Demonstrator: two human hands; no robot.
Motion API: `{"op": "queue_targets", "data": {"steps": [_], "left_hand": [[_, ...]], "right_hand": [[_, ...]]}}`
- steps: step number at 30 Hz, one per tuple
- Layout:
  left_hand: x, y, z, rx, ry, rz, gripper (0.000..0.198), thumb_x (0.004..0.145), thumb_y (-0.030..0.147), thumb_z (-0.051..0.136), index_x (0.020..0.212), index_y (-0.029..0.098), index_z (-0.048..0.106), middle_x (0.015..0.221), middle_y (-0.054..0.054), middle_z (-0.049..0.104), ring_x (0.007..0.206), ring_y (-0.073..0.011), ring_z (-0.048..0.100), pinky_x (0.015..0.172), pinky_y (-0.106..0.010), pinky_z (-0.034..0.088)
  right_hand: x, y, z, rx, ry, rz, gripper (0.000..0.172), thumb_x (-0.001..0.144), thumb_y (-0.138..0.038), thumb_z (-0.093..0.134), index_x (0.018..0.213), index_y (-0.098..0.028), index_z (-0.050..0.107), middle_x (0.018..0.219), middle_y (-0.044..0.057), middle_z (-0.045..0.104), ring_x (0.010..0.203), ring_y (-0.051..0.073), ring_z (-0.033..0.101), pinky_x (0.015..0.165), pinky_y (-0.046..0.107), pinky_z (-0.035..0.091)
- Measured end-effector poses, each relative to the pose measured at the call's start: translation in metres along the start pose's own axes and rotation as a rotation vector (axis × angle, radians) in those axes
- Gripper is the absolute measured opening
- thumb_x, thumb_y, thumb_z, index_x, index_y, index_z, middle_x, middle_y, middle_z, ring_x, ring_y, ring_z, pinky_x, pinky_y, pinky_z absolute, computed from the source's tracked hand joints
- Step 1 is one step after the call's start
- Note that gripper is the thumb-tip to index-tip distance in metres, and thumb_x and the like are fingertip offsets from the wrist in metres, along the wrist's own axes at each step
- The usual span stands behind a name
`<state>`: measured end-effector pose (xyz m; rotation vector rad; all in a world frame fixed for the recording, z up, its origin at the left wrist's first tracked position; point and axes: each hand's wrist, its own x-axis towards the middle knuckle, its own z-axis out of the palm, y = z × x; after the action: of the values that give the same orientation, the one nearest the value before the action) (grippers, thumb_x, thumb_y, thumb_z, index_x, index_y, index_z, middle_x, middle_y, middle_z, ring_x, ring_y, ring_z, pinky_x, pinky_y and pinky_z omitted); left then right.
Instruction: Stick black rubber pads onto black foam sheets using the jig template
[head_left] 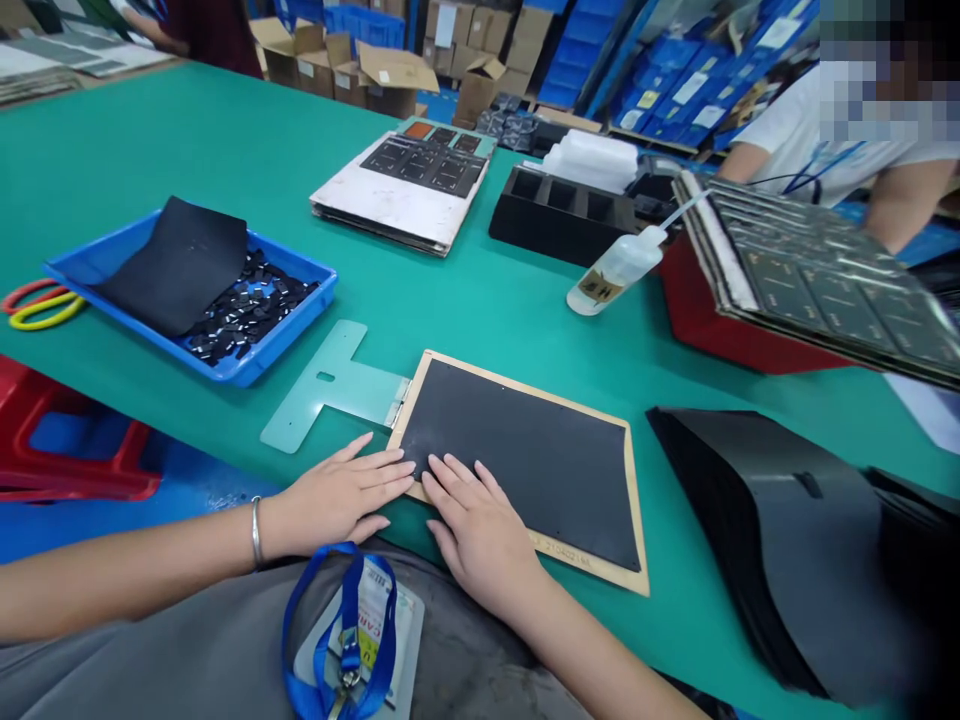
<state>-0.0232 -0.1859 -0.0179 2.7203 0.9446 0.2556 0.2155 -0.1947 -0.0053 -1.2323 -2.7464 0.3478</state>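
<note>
In the head view, the left hand (337, 500) and right hand (476, 530) lie flat and open, fingers spread, holding nothing. The left's fingertips reach the edge of a wood-framed board (636, 500), and the right's fingers press on the black sheet (525, 470) set in it. The board lies on a green bench (187, 150), hinged to a pale green plate (330, 385). Uneven pressure could push the sheet out of square, and a nudge could swing the plate on its hinge. Farther off, a tilted stack of boards (817, 270) leans above a red stand (720, 320), beside a squeeze bottle (615, 270); a knock could spill either.
</note>
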Motion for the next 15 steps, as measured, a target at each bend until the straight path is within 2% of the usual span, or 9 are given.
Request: {"op": "queue_targets", "data": {"steps": [7,11,15], "left_hand": [[0.002,0.003,-0.007,0.012,0.013,-0.019,0.046,0.090,0.035,0.042,0.133,0.020,0.041,0.138,-0.005,0.045,0.132,-0.0197,0.033,0.113,-0.043,0.007],[0.007,0.008,-0.014,0.014,-0.013,-0.053,0.045,0.089,0.036,0.043,0.131,0.020,0.044,0.137,-0.005,0.047,0.131,-0.0206,0.034,0.113,-0.043,0.009],[0.010,0.009,-0.011,0.024,-0.012,-0.057,0.049,0.089,0.038,0.043,0.134,0.021,0.040,0.138,-0.005,0.046,0.130,-0.0214,0.035,0.111,-0.043,0.011]], "right_hand": [[0.008,-0.007,0.000,-0.100,0.040,0.028,0.039,0.091,-0.029,0.041,0.128,-0.020,0.050,0.137,0.004,0.044,0.126,0.022,0.037,0.107,0.045,0.026],[0.016,-0.013,-0.006,-0.137,-0.020,0.031,0.035,0.091,-0.024,0.039,0.123,-0.022,0.055,0.133,0.006,0.049,0.122,0.024,0.041,0.105,0.047,0.027],[0.020,-0.011,-0.019,-0.089,-0.065,0.036,0.033,0.091,-0.023,0.039,0.118,-0.022,0.059,0.129,0.007,0.052,0.120,0.024,0.043,0.106,0.048,0.024]]}}
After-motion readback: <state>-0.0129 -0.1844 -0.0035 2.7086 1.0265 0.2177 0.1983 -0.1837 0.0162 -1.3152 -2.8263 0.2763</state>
